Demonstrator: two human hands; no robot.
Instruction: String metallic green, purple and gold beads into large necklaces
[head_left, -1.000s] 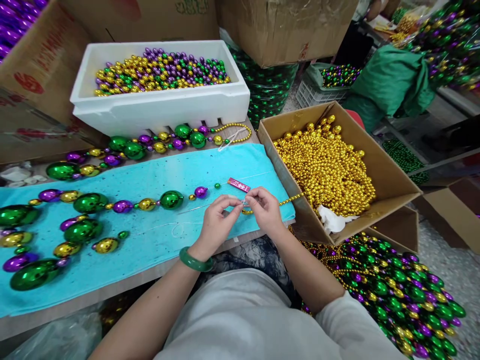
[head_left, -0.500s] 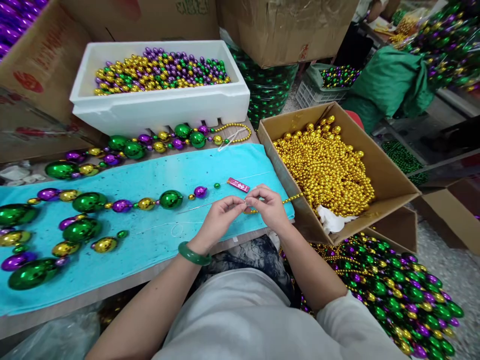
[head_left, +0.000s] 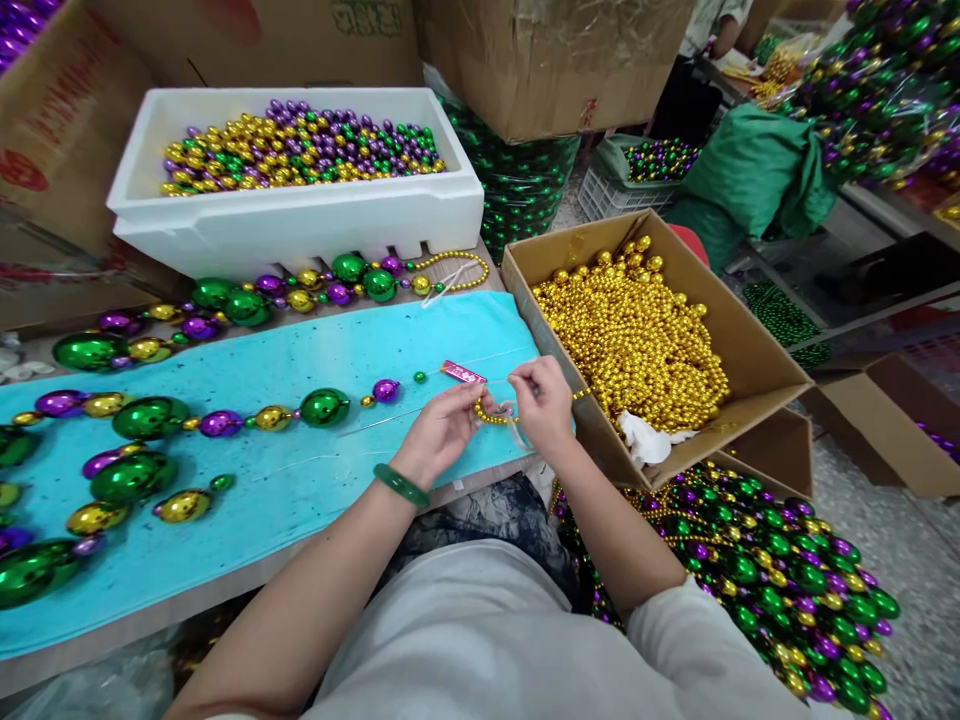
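Observation:
My left hand (head_left: 444, 428), a green bangle (head_left: 402, 486) at its wrist, pinches the end of a gold bead chain (head_left: 495, 417) above the turquoise cloth (head_left: 300, 530). My right hand (head_left: 543, 408) is closed, thumb against forefinger, on a thin pale thread (head_left: 498, 381) running between the two hands. The chain's strand passes behind my right hand toward the cardboard box of gold beads (head_left: 637, 340). Just beyond my left hand lies a pink label (head_left: 463, 372). A long needle (head_left: 379, 422) rests to its left, near a row of green, purple and gold beads (head_left: 325, 407).
A white foam box (head_left: 300, 215) of small beads stands at the back, a finished-looking bead string (head_left: 247, 307) before it. Finished strands (head_left: 780, 570) hang or lie at the lower right. A green sack (head_left: 750, 175) and another person's arm (head_left: 726, 35) are farther back.
My hands have moved apart from a shared pinch, my right hand drawing the thread to the right. The gold chain's end now shows at my left fingers. The whole view has shifted slightly.

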